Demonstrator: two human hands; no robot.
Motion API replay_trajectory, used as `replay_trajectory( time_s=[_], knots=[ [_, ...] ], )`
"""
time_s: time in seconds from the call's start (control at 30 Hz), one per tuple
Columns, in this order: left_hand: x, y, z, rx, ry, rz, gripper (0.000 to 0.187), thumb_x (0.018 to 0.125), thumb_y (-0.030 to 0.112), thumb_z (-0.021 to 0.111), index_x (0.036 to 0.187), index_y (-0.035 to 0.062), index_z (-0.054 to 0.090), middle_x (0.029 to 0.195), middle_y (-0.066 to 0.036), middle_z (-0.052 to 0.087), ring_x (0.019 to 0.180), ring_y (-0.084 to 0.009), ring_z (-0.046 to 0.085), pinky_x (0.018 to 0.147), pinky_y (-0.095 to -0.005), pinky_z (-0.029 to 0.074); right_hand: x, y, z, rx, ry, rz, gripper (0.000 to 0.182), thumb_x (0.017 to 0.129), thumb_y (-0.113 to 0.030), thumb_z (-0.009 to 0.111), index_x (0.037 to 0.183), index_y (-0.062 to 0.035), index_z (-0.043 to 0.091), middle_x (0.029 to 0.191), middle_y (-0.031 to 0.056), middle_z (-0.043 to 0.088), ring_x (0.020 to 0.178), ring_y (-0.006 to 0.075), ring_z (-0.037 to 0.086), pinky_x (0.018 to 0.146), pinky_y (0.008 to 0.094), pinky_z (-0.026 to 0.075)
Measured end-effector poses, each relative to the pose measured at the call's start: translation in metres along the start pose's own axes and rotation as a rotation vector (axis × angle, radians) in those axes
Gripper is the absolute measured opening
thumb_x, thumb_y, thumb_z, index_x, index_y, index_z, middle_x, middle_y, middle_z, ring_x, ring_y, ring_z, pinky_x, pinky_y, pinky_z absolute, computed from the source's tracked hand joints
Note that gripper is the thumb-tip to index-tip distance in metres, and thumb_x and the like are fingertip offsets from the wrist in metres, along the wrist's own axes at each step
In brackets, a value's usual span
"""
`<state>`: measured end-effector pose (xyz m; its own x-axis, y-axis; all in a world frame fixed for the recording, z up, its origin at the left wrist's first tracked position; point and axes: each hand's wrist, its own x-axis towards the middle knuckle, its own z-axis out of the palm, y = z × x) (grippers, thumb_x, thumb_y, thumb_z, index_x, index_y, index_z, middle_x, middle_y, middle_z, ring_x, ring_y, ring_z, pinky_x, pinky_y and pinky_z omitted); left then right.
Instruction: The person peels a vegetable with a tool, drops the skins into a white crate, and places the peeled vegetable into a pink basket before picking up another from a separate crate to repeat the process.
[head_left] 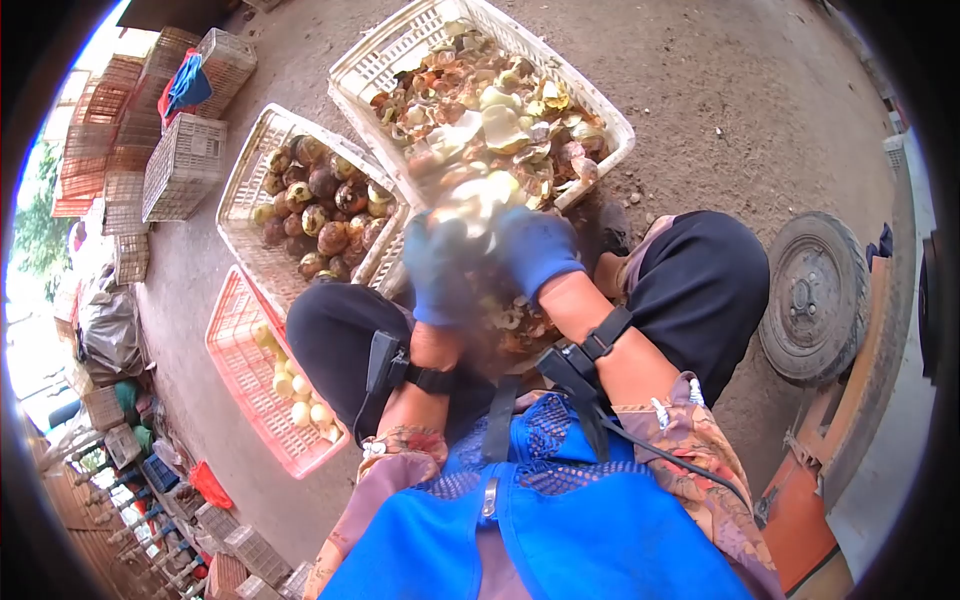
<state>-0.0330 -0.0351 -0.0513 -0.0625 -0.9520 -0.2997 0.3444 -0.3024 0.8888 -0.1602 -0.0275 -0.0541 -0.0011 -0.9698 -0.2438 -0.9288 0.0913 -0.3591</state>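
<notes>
Both hands wear blue gloves and are close together over the near end of a white crate [585, 75] full of peel scraps [500, 130]. Motion blurs my left hand [437, 265]; it looks curled in a fist. My right hand [540, 248] is closed too, its fingers pointing toward the left one. Pale, smeared shapes lie just beyond and between the gloves, and I cannot make out what is gripped. To the left, a second white crate [240, 190] contains several brown, round, patchy fruits [325, 195].
A pink crate [250, 400] with pale peeled pieces [300, 400] stands beside my left knee. A wheel [815, 298] lies on the dirt floor [740, 120] to the right. Stacked crates [185, 165] line the far left. More scraps lie between my legs.
</notes>
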Motion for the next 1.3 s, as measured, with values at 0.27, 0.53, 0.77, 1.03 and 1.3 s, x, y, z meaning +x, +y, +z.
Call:
replay_trajectory(
  time_s=[0.27, 0.53, 0.77, 1.03, 1.3],
  knots=[
    [0.002, -0.004, 0.008, 0.041, 0.082, 0.092, 0.030, 0.081, 0.012, 0.060, 0.109, 0.0040, 0.052, 0.093, -0.006, 0.058, 0.084, -0.0192, 0.061, 0.069, -0.0333, 0.056, 0.040, 0.025, 0.059, -0.002, -0.101, -0.141, 0.021, 0.081, -0.026, 0.065, 0.094, -0.0105, 0.072, 0.096, 0.0130, 0.071, 0.086, 0.0300, 0.070, 0.077, 0.0416, 0.055],
    [0.010, -0.014, -0.025, 0.592, -0.127, 0.377, 0.050, 0.081, 0.021, 0.062, 0.127, 0.0057, 0.051, 0.118, -0.015, 0.061, 0.109, -0.0352, 0.059, 0.091, -0.0540, 0.049, 0.013, 0.030, -0.003, 0.529, 0.055, 0.199, 0.044, 0.094, -0.040, 0.046, 0.114, -0.0032, 0.062, 0.105, 0.0281, 0.064, 0.101, 0.0433, 0.061, 0.089, 0.0477, 0.050],
    [0.001, 0.015, -0.012, 0.027, -0.020, 0.186, 0.031, 0.076, 0.002, 0.075, 0.105, 0.0021, 0.064, 0.108, -0.008, 0.059, 0.097, -0.0187, 0.058, 0.082, -0.0296, 0.050, -0.028, 0.024, -0.040, 1.089, -0.124, -0.033, 0.034, 0.097, -0.032, 0.048, 0.112, -0.0052, 0.061, 0.084, 0.0105, 0.065, 0.067, 0.0200, 0.064, 0.057, 0.0315, 0.052],
    [-0.003, 0.027, -0.012, -0.220, -0.085, 0.132, 0.040, 0.089, 0.025, 0.058, 0.125, 0.0085, 0.053, 0.113, -0.008, 0.058, 0.103, -0.0218, 0.059, 0.088, -0.0406, 0.052, -0.049, 0.013, -0.024, 1.335, -0.535, 0.128, 0.028, 0.098, -0.027, 0.049, 0.107, -0.0059, 0.064, 0.073, 0.0040, 0.060, 0.065, 0.0130, 0.059, 0.055, 0.0296, 0.048],
    [0.002, 0.017, -0.011, -0.144, 0.075, 0.209, 0.035, 0.087, 0.021, 0.059, 0.118, 0.0040, 0.057, 0.109, -0.010, 0.061, 0.097, -0.0199, 0.062, 0.080, -0.0350, 0.055, -0.052, -0.004, -0.004, 1.090, -0.159, -0.107, 0.026, 0.097, -0.025, 0.050, 0.087, -0.0036, 0.061, 0.074, 0.0094, 0.060, 0.066, 0.0197, 0.053, 0.061, 0.0364, 0.044]
  ],
)
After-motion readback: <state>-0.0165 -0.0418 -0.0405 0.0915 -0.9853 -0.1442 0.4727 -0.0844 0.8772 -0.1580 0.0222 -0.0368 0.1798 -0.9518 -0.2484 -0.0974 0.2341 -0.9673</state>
